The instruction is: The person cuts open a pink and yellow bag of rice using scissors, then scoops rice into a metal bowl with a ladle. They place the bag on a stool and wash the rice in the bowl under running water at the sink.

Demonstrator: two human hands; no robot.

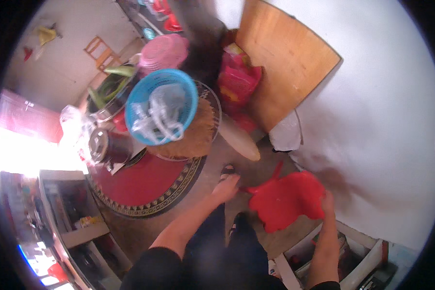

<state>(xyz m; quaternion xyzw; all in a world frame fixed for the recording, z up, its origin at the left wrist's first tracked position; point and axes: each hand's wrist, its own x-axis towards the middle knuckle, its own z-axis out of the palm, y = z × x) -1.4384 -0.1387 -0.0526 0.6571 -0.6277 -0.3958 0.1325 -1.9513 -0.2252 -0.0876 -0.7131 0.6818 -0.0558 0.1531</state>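
A red plastic chair [284, 201] with a wavy-edged seat is tilted above the floor in front of me, two of its legs pointing away. My right hand [327, 203] grips its edge on the right side. My left hand [227, 186] is close to the end of one leg; whether its fingers hold that leg is unclear. Below the left hand, a sandalled foot [227, 169] shows on the floor.
On the left stands a round red-topped table [148, 185] bearing a blue plastic basket [190, 90] with plastic bags inside, a metal pot [110, 146] and a basin of green vegetables [105, 114]. A wooden board [286, 54] leans against the white wall [377, 108]. Shelving [83, 233] stands lower left.
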